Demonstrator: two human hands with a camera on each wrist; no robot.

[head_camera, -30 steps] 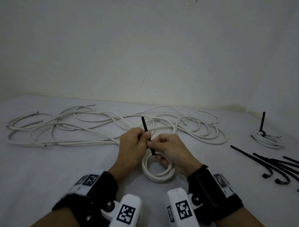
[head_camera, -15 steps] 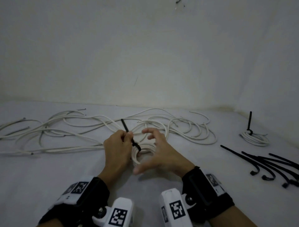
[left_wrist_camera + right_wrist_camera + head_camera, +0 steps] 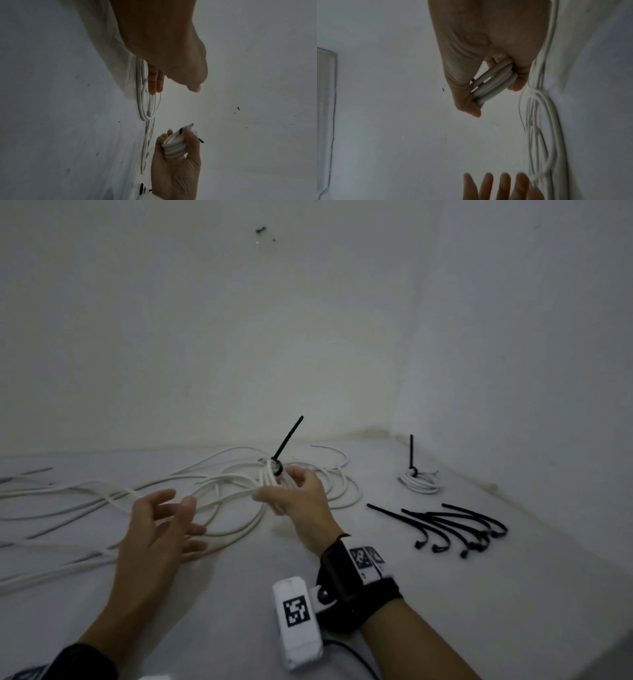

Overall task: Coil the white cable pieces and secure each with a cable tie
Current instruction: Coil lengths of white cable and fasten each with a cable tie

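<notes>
Two tied coils (image 3: 278, 486) (image 3: 420, 481) — five loose ties (image 3: 455, 525).

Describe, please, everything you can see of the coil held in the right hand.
The coil is a small bundle of smooth white cable, several turns lying side by side. A black cable tie cinches it at the top, its free tail sticking up and tilted right. The right hand grips it between thumb and fingers, lifted above the loose white cable on the table. The left hand, open, does not touch it.

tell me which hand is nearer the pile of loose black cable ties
Right. The right hand, holding the tied coil, is just left of the loose black cable ties; the left hand hovers open farther left over loose cable.
</notes>
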